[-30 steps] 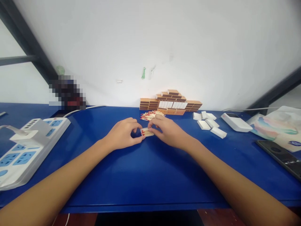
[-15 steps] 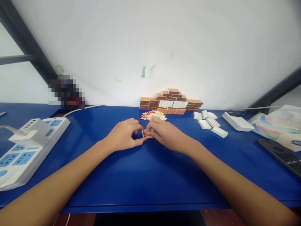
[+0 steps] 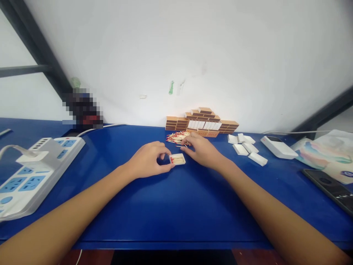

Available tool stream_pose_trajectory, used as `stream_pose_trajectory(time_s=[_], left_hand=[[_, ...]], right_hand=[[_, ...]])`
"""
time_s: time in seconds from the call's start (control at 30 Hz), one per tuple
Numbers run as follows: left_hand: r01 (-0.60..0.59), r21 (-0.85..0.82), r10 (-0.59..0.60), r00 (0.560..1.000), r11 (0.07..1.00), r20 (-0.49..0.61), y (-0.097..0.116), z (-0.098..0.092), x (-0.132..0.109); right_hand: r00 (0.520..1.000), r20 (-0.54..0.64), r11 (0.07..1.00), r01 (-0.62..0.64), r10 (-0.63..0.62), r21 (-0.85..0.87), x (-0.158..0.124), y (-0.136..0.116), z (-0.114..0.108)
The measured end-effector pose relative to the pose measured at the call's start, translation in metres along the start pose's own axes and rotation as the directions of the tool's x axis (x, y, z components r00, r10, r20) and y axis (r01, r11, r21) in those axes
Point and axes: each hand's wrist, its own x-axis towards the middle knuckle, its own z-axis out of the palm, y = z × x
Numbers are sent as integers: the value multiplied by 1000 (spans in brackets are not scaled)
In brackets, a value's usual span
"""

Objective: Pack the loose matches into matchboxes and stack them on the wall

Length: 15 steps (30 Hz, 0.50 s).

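Observation:
A small white matchbox tray (image 3: 180,162) with red-tipped matches inside lies on the blue table. My left hand (image 3: 147,159) grips the tray's left end between thumb and fingers. Just beyond it, a loose pile of matches (image 3: 174,137) lies on the table. My right hand (image 3: 202,150) is at the near right edge of this pile, thumb and fingers apart. A single match (image 3: 180,146) shows at its thumb tip; whether the thumb touches it I cannot tell.
Behind the pile, stacked brown matchboxes (image 3: 202,125) stand against the wall. Several white trays (image 3: 249,148) lie to the right, beside a white device (image 3: 278,148), a plastic packet (image 3: 322,151) and a black phone (image 3: 328,187). A power strip (image 3: 35,180) sits at left.
My right hand has moved from the tray up and right to the match pile, its fingers parting. The tray and its matches are now uncovered. My left hand stays on the tray.

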Motion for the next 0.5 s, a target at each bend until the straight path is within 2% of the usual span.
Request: stream_pose_trajectory(time_s=[0.1, 0.2, 0.37, 0.5], left_hand=[[-6, 14, 6, 1000, 1000, 8, -2, 0, 0], [-9, 20, 9, 1000, 1000, 2, -4, -2, 1], [26, 45, -25, 999, 999, -26, -9, -4, 1], [26, 55, -26, 1000, 998, 0, -11, -2, 0]], right_hand=[[996, 62, 992, -60, 66, -107, 6, -5, 9], [993, 104, 989, -48, 63, -138, 8, -6, 7], [999, 43, 999, 3, -1, -43, 0, -11, -5], [994, 85, 997, 71, -71, 1, -6, -25, -6]])
